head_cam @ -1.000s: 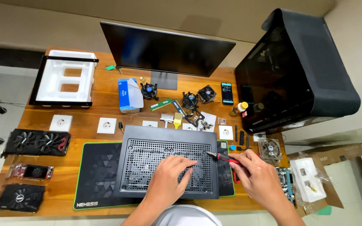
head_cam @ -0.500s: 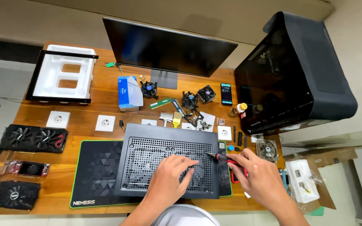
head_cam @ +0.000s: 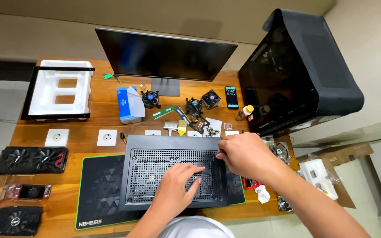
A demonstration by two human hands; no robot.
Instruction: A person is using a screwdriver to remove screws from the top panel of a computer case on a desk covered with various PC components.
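Observation:
A black perforated metal panel (head_cam: 155,154) lies flat on a black mouse mat (head_cam: 100,189) at the desk's front. My left hand (head_cam: 175,187) rests palm down on the panel's lower middle, fingers spread, holding nothing. My right hand (head_cam: 243,154) is at the panel's upper right edge with its fingers curled and its fingertips pinched together against the metal. Whatever sits between the fingertips is too small to make out. A red-handled tool (head_cam: 250,183) lies on the desk under my right wrist.
Behind the panel stand a monitor (head_cam: 164,55) and, at the right, a black computer case (head_cam: 296,75). Cooler fans (head_cam: 193,105), a blue box (head_cam: 126,103), a phone (head_cam: 231,97) and a small bottle (head_cam: 244,112) lie between. At the left are graphics cards (head_cam: 29,159), wall sockets (head_cam: 57,137) and a foam tray (head_cam: 60,90).
My right hand has moved up from the panel's lower right to its upper right edge. The red-handled tool it held now lies on the desk. My left hand stays on the panel.

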